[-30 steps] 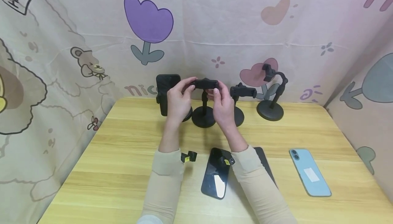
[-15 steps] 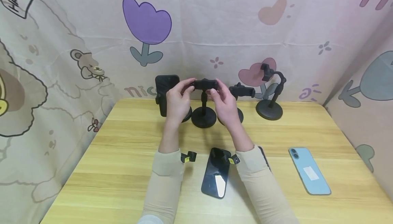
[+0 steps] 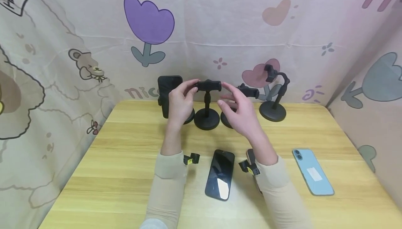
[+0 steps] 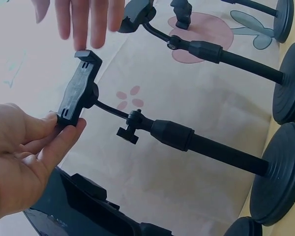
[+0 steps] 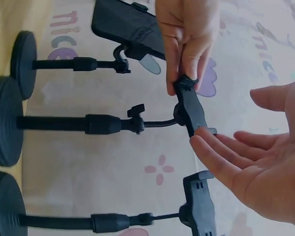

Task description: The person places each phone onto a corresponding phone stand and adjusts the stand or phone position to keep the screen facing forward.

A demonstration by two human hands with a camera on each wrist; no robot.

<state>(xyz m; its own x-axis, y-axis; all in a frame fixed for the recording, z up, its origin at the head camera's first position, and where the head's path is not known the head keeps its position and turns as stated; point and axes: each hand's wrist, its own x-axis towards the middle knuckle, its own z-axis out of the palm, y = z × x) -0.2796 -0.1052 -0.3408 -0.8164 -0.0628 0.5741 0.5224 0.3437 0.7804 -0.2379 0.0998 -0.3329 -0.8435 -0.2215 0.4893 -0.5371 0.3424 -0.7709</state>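
- The left hand (image 3: pixel 181 104) pinches one end of the black plastic phone clamp (image 3: pixel 208 85) between thumb and fingers.
- The right hand (image 3: pixel 242 112) has its fingers extended and its thumb apart; fingertips touch the clamp's opposite end.
- This clamp tops a black round-based stand (image 3: pixel 207 114), upright on the yellow wooden table (image 3: pixel 125 169).

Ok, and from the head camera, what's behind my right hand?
Behind your right hand is a black phone stand. Its clamp shows above the hand, and part of its round base below the thumb. The hand covers much of the rest from there.
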